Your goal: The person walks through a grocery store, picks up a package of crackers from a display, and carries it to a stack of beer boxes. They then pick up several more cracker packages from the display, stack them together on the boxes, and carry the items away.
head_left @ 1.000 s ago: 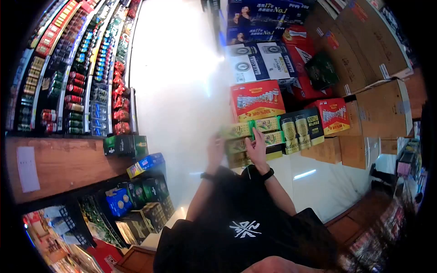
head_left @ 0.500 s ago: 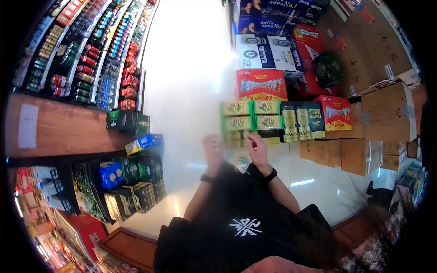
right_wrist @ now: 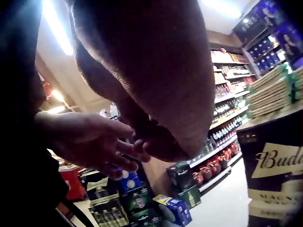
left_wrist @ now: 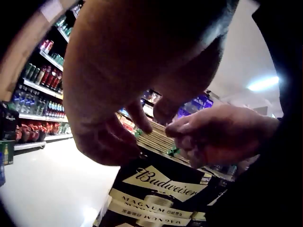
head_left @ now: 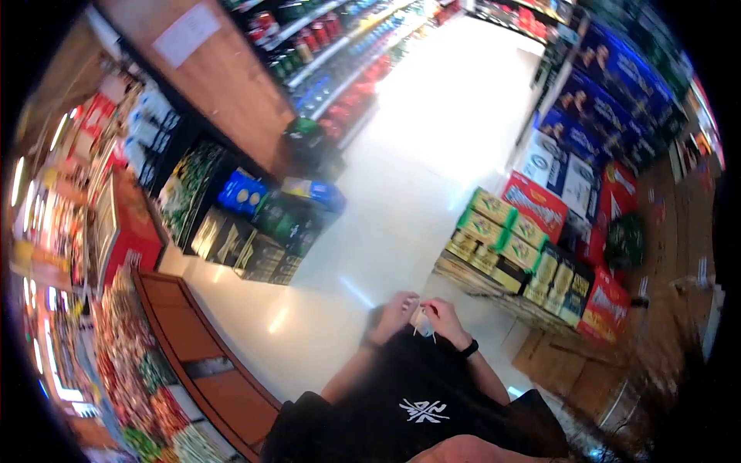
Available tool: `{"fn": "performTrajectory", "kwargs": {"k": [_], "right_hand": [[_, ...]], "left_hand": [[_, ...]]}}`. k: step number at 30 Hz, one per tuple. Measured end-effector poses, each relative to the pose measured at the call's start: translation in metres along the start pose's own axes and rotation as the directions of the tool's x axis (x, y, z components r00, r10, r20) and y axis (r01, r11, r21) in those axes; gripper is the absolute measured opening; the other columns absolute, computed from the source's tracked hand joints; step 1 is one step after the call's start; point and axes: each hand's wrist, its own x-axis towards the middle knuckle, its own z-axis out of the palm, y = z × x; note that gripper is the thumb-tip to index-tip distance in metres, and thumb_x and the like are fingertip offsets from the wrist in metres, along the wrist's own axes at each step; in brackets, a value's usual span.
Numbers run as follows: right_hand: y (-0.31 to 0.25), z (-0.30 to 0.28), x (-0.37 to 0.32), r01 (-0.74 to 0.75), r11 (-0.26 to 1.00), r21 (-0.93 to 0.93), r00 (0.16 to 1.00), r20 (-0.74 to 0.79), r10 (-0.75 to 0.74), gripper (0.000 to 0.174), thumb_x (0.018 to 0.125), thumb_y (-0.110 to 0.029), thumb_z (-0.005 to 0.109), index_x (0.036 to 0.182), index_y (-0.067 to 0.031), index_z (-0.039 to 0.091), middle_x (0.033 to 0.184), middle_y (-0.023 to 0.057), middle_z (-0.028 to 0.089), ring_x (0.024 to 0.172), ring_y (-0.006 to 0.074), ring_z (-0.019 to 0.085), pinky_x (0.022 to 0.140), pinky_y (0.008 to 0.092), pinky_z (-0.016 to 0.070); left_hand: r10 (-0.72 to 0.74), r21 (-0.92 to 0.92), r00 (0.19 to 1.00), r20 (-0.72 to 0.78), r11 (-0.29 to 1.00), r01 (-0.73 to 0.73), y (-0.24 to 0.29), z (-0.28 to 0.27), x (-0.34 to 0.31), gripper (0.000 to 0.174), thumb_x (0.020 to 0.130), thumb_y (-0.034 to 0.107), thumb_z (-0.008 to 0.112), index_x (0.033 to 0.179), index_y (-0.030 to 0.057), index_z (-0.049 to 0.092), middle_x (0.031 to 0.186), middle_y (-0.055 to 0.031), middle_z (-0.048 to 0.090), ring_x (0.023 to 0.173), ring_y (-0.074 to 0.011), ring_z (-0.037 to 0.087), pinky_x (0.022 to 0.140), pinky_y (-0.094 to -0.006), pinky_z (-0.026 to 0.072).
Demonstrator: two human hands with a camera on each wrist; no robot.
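pinching a small white item (head_left: 421,321) close before the chest, the right hand (head_left: 445,318) holds it while the left hand (head_left: 392,313) meets it with loose, straight fingers. fiddling with it seems the step in hand; the next move calls for a steady fingertip hold.

I'm looking down a shop aisle: a glossy pale floor (head_left: 432,154) glares under ceiling lights (right_wrist: 57,28), with drink shelves (head_left: 332,38) left, stacked beer cases (head_left: 509,239) right and a wooden panel (head_left: 224,85) nearby.

Left hand (head_left: 392,312): fingers loosely extended, tips just beside the pinch. Right hand (head_left: 446,319): fingers bunched together.
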Motion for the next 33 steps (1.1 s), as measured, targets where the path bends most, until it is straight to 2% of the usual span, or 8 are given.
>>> {"fn": "performTrajectory", "kwargs": {"k": [6,11,16,17,20,27,30,33], "right_hand": [[0.012,0.051,-0.003,0.256,0.965,-0.064,0.953,0.186,-0.240,0.016,0.087,-0.007,0.058,0.099,-0.0014,0.069,0.076,0.0125,0.064,0.060,0.0160,0.056,0.055,0.0295,0.0437],[-0.007,0.106,-0.030,0.450,0.893,-0.015,0.832,0.370,-0.413,0.018,0.087,-0.006,0.059,0.101,-0.0024,0.069,0.076,0.0114,0.065,0.061,0.0138,0.056,0.056,0.0282,0.0448],[-0.015,0.186,-0.081,0.374,0.927,-0.017,0.789,0.531,-0.308,0.016,0.089,-0.010,0.061,0.100,-0.0031,0.070,0.075,0.0075,0.064,0.062,0.0104,0.055,0.058,0.0261,0.0454],[-0.009,0.203,-0.093,0.366,0.931,-0.017,0.766,0.574,-0.290,0.016,0.089,-0.011,0.062,0.099,-0.0031,0.071,0.075,0.0066,0.065,0.062,0.0099,0.055,0.059,0.0256,0.0455],[-0.057,0.243,-0.143,0.332,0.943,0.026,0.726,0.631,-0.273,0.016,0.089,-0.013,0.063,0.098,-0.0029,0.071,0.074,0.0054,0.065,0.063,0.0084,0.054,0.060,0.0248,0.0459],[-0.115,0.333,-0.251,0.334,0.936,0.115,0.400,0.882,-0.251,0.016,0.089,-0.013,0.062,0.098,-0.0018,0.070,0.075,0.0067,0.066,0.064,0.0111,0.057,0.060,0.0258,0.0465],[-0.130,0.364,-0.282,0.509,0.806,0.302,0.214,0.862,-0.459,0.016,0.089,-0.012,0.062,0.099,-0.0024,0.070,0.078,0.0085,0.067,0.065,0.0133,0.058,0.061,0.0271,0.0470],[-0.143,0.384,-0.309,0.543,0.805,0.241,0.095,0.934,-0.344,0.014,0.088,-0.010,0.062,0.097,-0.0024,0.069,0.083,0.0102,0.067,0.069,0.0151,0.060,0.063,0.0278,0.0481]], "left_hand": [[0.145,-0.105,0.989,0.021,0.984,-0.142,-0.110,-0.002,-0.037,0.026,0.094,0.022,0.061,0.110,0.0026,0.064,0.100,-0.0142,0.067,0.085,-0.0236,0.067,0.073,-0.0330,0.0543],[0.025,-0.106,0.974,-0.226,0.993,-0.050,-0.136,-0.038,-0.127,0.028,0.093,0.025,0.061,0.114,0.0049,0.063,0.102,-0.0133,0.067,0.089,-0.0232,0.065,0.078,-0.0339,0.0530],[-0.152,-0.190,0.913,-0.378,0.978,0.085,-0.181,-0.070,-0.244,0.032,0.094,0.027,0.059,0.116,0.0045,0.062,0.110,-0.0127,0.066,0.092,-0.0230,0.064,0.081,-0.0349,0.0520],[-0.313,-0.287,0.889,-0.333,0.932,0.221,-0.167,-0.084,-0.277,0.035,0.095,0.029,0.057,0.118,0.0033,0.061,0.114,-0.0142,0.065,0.096,-0.0241,0.064,0.084,-0.0358,0.0511],[-0.422,-0.417,0.782,-0.459,0.879,0.230,-0.184,-0.095,-0.362,0.035,0.095,0.029,0.057,0.118,0.0017,0.061,0.112,-0.0165,0.065,0.101,-0.0255,0.063,0.088,-0.0368,0.0497],[-0.513,-0.494,0.529,-0.675,0.848,0.192,-0.239,-0.087,-0.512,0.034,0.095,0.031,0.057,0.115,0.0030,0.063,0.110,-0.0183,0.066,0.103,-0.0256,0.063,0.090,-0.0374,0.0486],[-0.556,-0.535,0.408,-0.725,0.827,0.176,-0.242,-0.080,-0.556,0.036,0.095,0.033,0.057,0.114,0.0035,0.063,0.110,-0.0166,0.066,0.102,-0.0273,0.063,0.090,-0.0366,0.0487],[-0.584,-0.555,0.290,-0.758,0.811,0.184,-0.252,-0.056,-0.587,0.037,0.095,0.032,0.058,0.117,0.0036,0.061,0.110,-0.0142,0.067,0.099,-0.0254,0.063,0.088,-0.0358,0.0493]]}}
